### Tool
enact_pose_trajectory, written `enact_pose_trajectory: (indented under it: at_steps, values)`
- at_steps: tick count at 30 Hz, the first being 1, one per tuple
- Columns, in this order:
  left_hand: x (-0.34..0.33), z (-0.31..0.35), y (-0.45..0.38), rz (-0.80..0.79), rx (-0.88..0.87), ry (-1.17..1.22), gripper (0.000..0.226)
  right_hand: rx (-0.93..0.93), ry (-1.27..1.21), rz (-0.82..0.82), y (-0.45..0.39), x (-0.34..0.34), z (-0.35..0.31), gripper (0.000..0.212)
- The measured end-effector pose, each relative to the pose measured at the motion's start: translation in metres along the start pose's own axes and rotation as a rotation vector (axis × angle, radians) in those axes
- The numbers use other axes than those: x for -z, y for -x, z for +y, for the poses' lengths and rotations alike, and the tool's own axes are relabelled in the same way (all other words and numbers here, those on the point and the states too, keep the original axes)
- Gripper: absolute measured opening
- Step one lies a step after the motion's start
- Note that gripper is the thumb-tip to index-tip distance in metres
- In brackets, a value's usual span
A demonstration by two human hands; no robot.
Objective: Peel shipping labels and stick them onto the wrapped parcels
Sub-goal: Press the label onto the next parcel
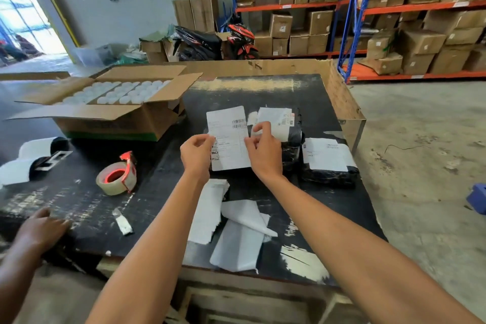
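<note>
Two hands pinch one shipping label (228, 137): left hand (196, 156) grips its left edge between thumb and fingers, right hand (263, 150) grips its right edge. Label held upright above black table (263, 92). Wrapped parcels (328, 166) lie just right, labelled. Peeled backing sheets (242, 234) nearer; tape dispenser (118, 175) left.

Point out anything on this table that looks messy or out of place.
Loose curled white backing sheets litter the black table's near edge, one overhanging it. A torn white paper scrap lies beside the clear tape dispenser. Otherwise, nothing stands out.
</note>
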State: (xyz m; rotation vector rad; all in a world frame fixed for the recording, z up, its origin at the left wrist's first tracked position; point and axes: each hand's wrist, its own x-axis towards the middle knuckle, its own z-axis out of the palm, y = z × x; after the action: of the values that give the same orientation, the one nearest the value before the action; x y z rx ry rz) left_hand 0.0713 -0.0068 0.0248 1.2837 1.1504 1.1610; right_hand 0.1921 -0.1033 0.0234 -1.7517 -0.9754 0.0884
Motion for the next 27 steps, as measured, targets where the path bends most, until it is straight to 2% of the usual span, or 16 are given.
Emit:
enact_pose_trajectory:
  at_steps: [4,9,12,14,16,20,27]
  values:
    - [0.007,0.003,-0.052,-0.001,0.051,-0.017,0.009,0.056,0.073,-0.021,-0.030,-0.034,-0.015,0.008]
    - [0.007,0.002,-0.107,-0.012,0.096,-0.141,0.005,-0.058,0.246,-0.130,-0.063,-0.078,-0.018,0.027]
    - [0.000,-0.001,-0.129,-0.063,0.091,-0.216,0.028,-0.125,0.338,-0.159,-0.073,-0.093,-0.015,0.023]
    - [-0.005,-0.004,-0.140,-0.095,0.082,-0.262,0.034,-0.155,0.421,-0.195,-0.079,-0.099,-0.016,0.027]
    - [-0.010,-0.008,-0.149,-0.100,0.077,-0.295,0.032,-0.180,0.482,-0.236,-0.085,-0.101,-0.017,0.018]
    - [-0.015,-0.012,-0.162,-0.108,0.078,-0.347,0.029,-0.204,0.550,-0.246,-0.094,-0.107,-0.012,0.030]
    - [-0.016,-0.008,-0.166,-0.114,0.097,-0.419,0.022,-0.190,0.577,-0.240,-0.095,-0.111,-0.010,0.026]
